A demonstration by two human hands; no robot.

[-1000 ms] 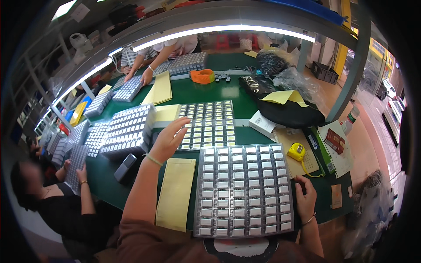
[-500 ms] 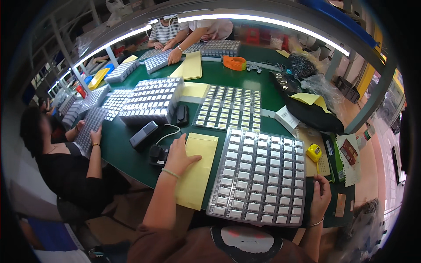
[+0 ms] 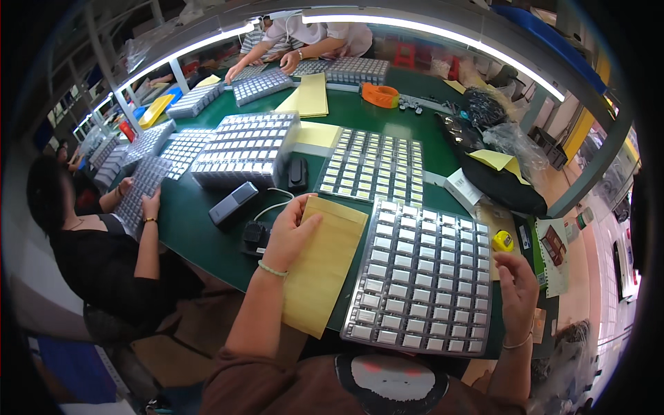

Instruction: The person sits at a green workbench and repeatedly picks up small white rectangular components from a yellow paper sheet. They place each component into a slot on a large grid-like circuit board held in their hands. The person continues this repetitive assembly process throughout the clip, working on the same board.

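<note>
My left hand is closed on the upper left edge of a yellow-brown paper envelope, thumb on top and fingers behind it. The envelope is tilted, its top edge raised. Beside it, at the table's near edge, lies a clear plastic tray filled with rows of small white-and-silver rectangular parts. My right hand is just off the tray's right side, fingers loosely bent and apart, with nothing seen in it. Behind the tray lies another tray of similar parts with yellowish centres.
Stacked trays, a grey box-shaped device and a black adapter with a white cable stand left. A yellow tape measure and black bag lie right. A co-worker holds a tray at left; others work at the far end.
My left hand has taken hold of the envelope and raised its top edge off the table. My right hand has moved away from the tray's side. The view has shifted slightly.
</note>
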